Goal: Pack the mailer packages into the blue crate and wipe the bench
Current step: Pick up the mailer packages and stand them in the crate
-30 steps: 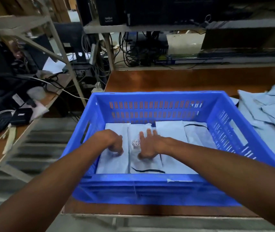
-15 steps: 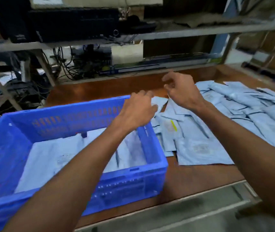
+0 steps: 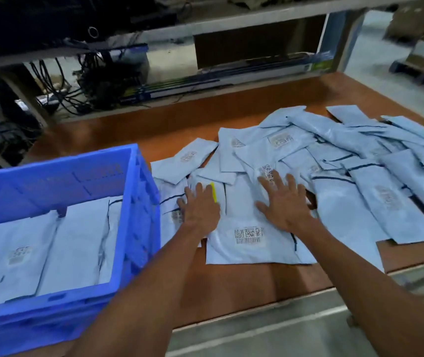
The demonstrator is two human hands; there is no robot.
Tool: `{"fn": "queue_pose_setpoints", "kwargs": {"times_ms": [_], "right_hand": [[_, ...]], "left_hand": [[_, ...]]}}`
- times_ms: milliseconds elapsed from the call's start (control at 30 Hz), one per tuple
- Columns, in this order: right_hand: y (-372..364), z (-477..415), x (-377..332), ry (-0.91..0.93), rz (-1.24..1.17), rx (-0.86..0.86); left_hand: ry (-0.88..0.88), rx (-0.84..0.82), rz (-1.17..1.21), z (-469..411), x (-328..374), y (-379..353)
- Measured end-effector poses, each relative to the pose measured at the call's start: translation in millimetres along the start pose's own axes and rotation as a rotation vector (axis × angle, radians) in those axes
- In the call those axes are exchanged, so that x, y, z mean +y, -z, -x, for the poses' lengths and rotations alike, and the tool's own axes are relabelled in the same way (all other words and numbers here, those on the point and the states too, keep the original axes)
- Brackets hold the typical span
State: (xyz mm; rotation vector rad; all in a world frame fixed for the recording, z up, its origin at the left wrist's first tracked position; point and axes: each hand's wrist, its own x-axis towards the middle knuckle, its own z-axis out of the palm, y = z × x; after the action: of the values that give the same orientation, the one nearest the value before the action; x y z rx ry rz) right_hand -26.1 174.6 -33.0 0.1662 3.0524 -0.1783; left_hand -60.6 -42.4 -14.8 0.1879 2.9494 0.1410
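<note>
One head-worn camera looks forward and down, close over the desk (image 3: 244,287); the left hand (image 3: 200,210) and right hand (image 3: 287,202) sit mid-frame, the blue crate (image 3: 143,202) left of them.

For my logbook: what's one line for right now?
left hand: flat on mailers | right hand: flat on mailers | blue crate: holds mailers

Left hand (image 3: 200,210) and right hand (image 3: 287,206) lie palm-down, fingers (image 3: 277,180) straight, spread toward 12 o'clock; forearms (image 3: 154,266) enter from 7 and 4 o'clock.
</note>
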Motion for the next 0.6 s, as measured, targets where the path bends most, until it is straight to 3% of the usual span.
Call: {"fn": "queue_pose_setpoints", "kwargs": {"times_ms": [167,333,600], "right_hand": [[-12.4,-12.1,1.1,0.015,0.048,0.011],[-7.0,-25.5,3.8,0.079,0.089,0.168],[-16.5,-28.5,5.1,0.171,0.02,0.026]], "left_hand": [[0.074,-0.029,0.045,-21.9,4.7,-16.8],[0.054,0.055,-0.007,-19.3,15.8,-31.0],[0.1,0.003,-0.122,-13.8,33.0,-35.6]]}}
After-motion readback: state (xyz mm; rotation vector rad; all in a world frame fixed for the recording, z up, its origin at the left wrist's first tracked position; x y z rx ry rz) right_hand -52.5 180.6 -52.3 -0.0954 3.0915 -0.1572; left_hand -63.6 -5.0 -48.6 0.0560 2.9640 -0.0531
